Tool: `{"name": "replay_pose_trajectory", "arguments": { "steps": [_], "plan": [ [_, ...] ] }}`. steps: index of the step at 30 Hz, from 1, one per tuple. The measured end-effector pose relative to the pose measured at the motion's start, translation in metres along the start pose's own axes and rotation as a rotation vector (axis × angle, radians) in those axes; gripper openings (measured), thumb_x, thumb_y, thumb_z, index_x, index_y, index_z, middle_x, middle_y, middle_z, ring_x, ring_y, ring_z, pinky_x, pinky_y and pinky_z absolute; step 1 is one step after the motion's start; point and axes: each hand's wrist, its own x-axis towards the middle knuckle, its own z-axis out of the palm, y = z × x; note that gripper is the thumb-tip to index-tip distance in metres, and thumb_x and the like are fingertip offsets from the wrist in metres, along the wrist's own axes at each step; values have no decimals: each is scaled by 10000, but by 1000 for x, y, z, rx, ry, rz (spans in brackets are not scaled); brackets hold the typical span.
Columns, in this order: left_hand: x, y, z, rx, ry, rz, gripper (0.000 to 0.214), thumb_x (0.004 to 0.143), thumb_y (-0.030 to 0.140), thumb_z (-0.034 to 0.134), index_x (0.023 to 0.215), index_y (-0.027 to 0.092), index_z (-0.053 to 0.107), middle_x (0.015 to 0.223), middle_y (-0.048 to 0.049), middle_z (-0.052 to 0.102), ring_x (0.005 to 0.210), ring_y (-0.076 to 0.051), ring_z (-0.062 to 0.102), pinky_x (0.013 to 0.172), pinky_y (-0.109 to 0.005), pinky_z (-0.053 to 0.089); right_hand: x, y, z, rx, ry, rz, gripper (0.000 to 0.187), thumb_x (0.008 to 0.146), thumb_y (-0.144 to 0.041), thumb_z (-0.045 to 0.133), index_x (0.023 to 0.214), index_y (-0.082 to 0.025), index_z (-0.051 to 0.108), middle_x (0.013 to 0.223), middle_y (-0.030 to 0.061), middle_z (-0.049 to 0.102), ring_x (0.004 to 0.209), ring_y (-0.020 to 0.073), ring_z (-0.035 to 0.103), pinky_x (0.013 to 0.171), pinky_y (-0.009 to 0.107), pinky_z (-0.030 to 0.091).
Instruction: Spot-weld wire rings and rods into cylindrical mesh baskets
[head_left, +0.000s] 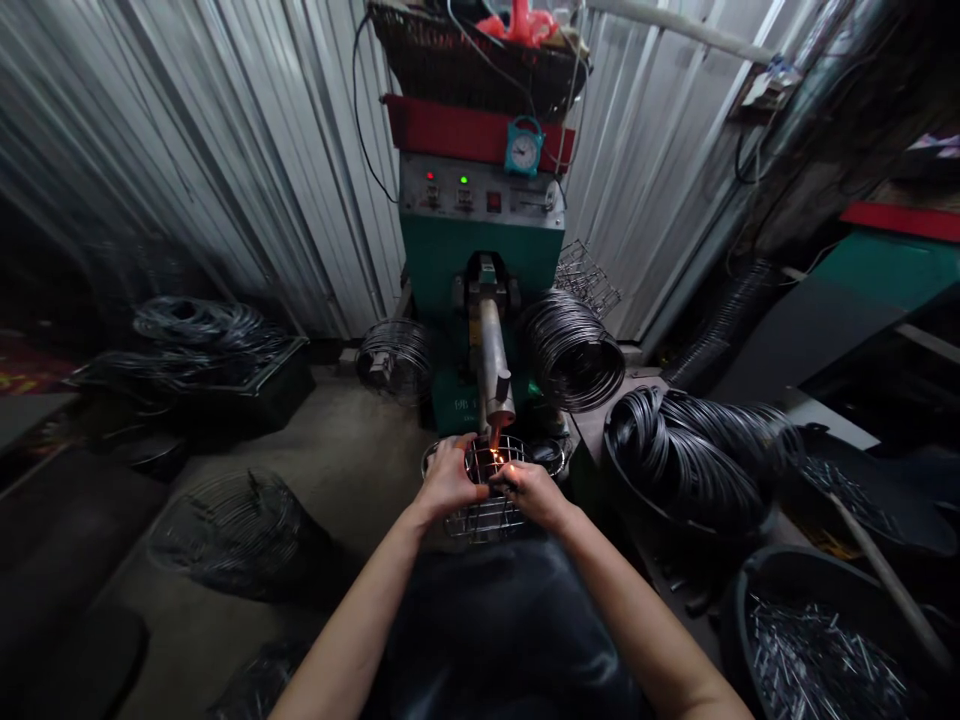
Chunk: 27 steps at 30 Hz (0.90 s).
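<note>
Both my hands are at a wire basket (pixel 486 520) under the arm of a green spot welding machine (pixel 442 250). My left hand (pixel 448 480) grips the left part of the basket, fingers over the wires. On the other side my right hand (pixel 529 488) is closed, its fingers pinched close to the glowing spot; what lies between them is too small to make out. Orange sparks light the wires just below the tip of the metal welding arm (pixel 493 360).
Coils of wire hang left (pixel 396 355) and right (pixel 574 350) of the machine. Wire rings fill a tub (pixel 690 450) at the right, with a bucket of short metal rods (pixel 825 650) nearer. A wire stack (pixel 240 530) stands on the left floor. A clock (pixel 523 148) hangs on the machine.
</note>
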Motion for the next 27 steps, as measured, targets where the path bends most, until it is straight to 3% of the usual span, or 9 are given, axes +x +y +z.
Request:
{"name": "replay_pose_trajectory", "arguments": {
  "steps": [4, 8, 13, 16, 18, 21, 23, 27],
  "plan": [
    [3, 1, 1, 42, 65, 5, 788, 500, 341, 719, 1230, 218, 449, 1171, -96, 528, 1111, -299, 476, 923, -408, 385, -1, 1, 5, -104, 3, 60, 281, 772, -44, 533, 957, -210, 663, 944, 44, 673, 851, 156, 638, 752, 233, 476],
    [14, 0, 0, 50, 70, -31, 780, 522, 386, 705, 1234, 181, 461, 1186, -127, 530, 1114, -324, 477, 908, -416, 387, 9, 4, 6, -157, 16, 123, 244, 785, -76, 543, 938, -218, 670, 965, 46, 673, 880, 170, 636, 756, 235, 474],
    [16, 1, 1, 51, 81, -68, 759, 527, 323, 691, 1236, 186, 460, 1186, -119, 533, 1121, -305, 476, 913, -390, 384, 4, 0, 10, -68, 145, 158, 283, 780, -109, 567, 1013, -246, 648, 1083, 43, 635, 925, 169, 624, 799, 256, 478],
    [13, 4, 1, 59, 127, -90, 794, 519, 338, 702, 1253, 188, 437, 1212, -115, 513, 1156, -311, 445, 939, -418, 369, -17, -4, 14, 117, 313, 184, 330, 771, -187, 595, 1097, -237, 597, 1121, 63, 604, 970, 181, 599, 844, 295, 472],
    [16, 4, 1, 55, 143, -103, 813, 506, 353, 721, 1251, 198, 434, 1216, -109, 513, 1165, -308, 438, 947, -426, 365, -36, -4, 19, 295, 388, 284, 313, 753, -235, 610, 1063, -213, 582, 1022, 58, 630, 926, 181, 598, 816, 307, 482],
    [26, -1, 0, 29, 114, -172, 819, 491, 377, 740, 1237, 205, 450, 1211, -114, 527, 1158, -305, 457, 937, -411, 378, -65, 5, 29, 566, 393, 567, 247, 720, -304, 617, 932, -188, 565, 774, 10, 622, 704, 143, 584, 625, 253, 488],
    [33, -3, -1, 22, 101, -208, 810, 503, 406, 733, 1234, 194, 456, 1222, -131, 524, 1159, -311, 461, 931, -411, 383, -83, 13, 36, 742, 372, 746, 224, 721, -359, 588, 857, -187, 546, 616, -34, 541, 542, 106, 515, 469, 201, 412],
    [40, -1, 0, 32, 107, -206, 827, 510, 459, 727, 1238, 174, 458, 1237, -153, 515, 1170, -335, 451, 926, -433, 386, -111, 29, 42, 1059, 432, 914, 233, 687, -394, 585, 807, -199, 542, 540, -59, 444, 440, 84, 431, 374, 177, 301]
  ]
}}
